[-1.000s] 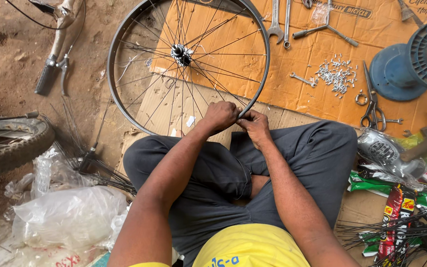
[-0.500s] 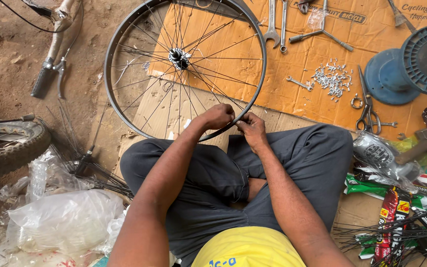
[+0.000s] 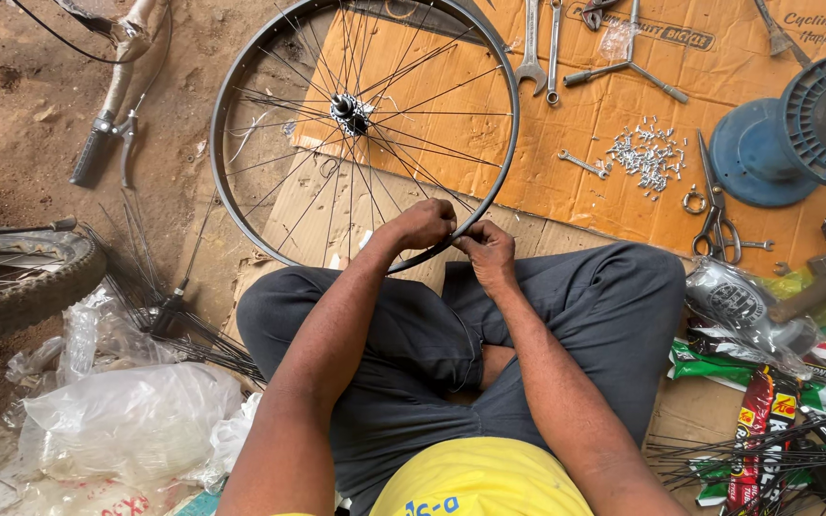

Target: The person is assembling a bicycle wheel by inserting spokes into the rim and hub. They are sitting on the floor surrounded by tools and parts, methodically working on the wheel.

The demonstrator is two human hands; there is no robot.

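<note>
One spoked wheel rim, two hands, two spanners, one scissors

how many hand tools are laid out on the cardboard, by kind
wrenches: 3
three-way wrench: 1
scissors: 1
hammer: 1
total: 6
</note>
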